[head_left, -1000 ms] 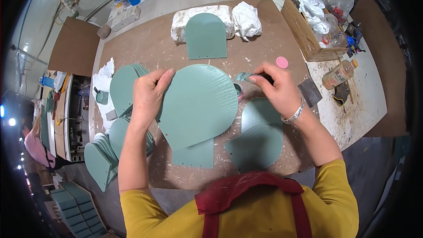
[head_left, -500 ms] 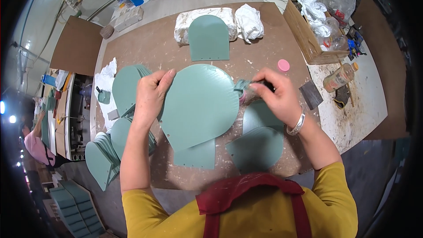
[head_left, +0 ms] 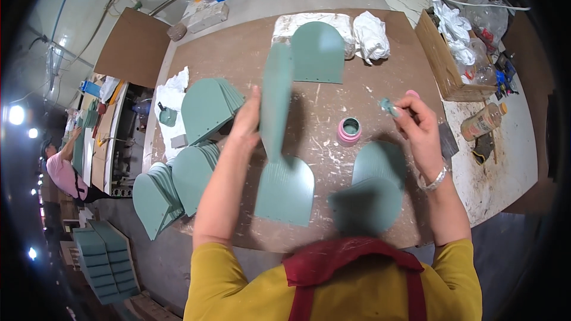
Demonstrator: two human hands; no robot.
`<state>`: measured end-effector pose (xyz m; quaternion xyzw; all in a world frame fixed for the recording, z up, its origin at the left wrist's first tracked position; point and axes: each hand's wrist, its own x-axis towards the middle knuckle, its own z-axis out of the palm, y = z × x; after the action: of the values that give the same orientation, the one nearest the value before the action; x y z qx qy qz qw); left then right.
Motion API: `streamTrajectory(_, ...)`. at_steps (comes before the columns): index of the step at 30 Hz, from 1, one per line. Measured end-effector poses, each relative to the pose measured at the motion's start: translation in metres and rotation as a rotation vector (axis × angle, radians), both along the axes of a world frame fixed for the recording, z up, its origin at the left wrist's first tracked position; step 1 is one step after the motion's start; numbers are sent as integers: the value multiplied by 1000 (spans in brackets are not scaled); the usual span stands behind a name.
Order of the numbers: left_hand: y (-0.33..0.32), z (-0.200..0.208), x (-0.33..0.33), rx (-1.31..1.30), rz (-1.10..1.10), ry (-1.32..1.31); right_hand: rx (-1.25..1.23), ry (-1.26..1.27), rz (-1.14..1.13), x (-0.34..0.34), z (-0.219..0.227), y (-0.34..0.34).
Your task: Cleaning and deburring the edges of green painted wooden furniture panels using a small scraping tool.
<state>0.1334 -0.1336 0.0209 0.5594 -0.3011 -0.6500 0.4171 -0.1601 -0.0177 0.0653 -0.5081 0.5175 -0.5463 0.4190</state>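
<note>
My left hand (head_left: 245, 122) grips a green round-topped panel (head_left: 277, 98), tilted up almost edge-on and blurred by motion. Between thumb and fingers of my right hand (head_left: 421, 128) is a small green-stained scrap of cloth (head_left: 388, 107), off to the right of the panel. An open pink-rimmed jar (head_left: 349, 131) of dark green paint stands between my hands. Its likely lid, a pink disc (head_left: 411, 94), lies partly hidden behind my right hand. Nearer me lie a ribbed green panel (head_left: 285, 193) and, to its right, two overlapping panels (head_left: 366, 205).
Stacked green panels (head_left: 205, 107) stand at the left, beside a white cloth (head_left: 172, 92). At the back, another panel (head_left: 318, 53) leans on a white wrapped bundle. To the right are a wooden box (head_left: 449, 62) and a bottle (head_left: 483, 122). A co-worker (head_left: 64, 172) stands far left.
The panel has swung from facing up to nearly edge-on. My right hand has moved away from its edge with the cloth scrap, uncovering the jar. The whole view has shifted.
</note>
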Motion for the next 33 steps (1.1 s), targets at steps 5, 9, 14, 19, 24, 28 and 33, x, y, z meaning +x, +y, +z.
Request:
streamTrajectory(5, -27, -29, -11, 27, -63, 241, 92, -116, -30, -16, -17, 8)
streamTrajectory(9, -47, -52, -34, -196, 23, 27, 156, -194, -57, -26, -31, 14)
streamTrajectory(14, -67, -87, -63, -408, 31, -171, 200, -198, -98, -33, -41, 20)
streamTrajectory(19, -86, -106, -68, -388, 29, -147, 216, -201, -93, -40, -52, 22)
streamTrajectory(24, -102, -114, -63, -420, 44, -253, 255, -236, -79, -42, -59, 21)
streamTrajectory(28, -106, -115, -72, -512, 66, -270, 296, -263, -68, -38, -63, 18)
streamTrajectory(33, -111, -128, -87, -537, 260, -393, 297, -268, -57, -31, -65, 19)
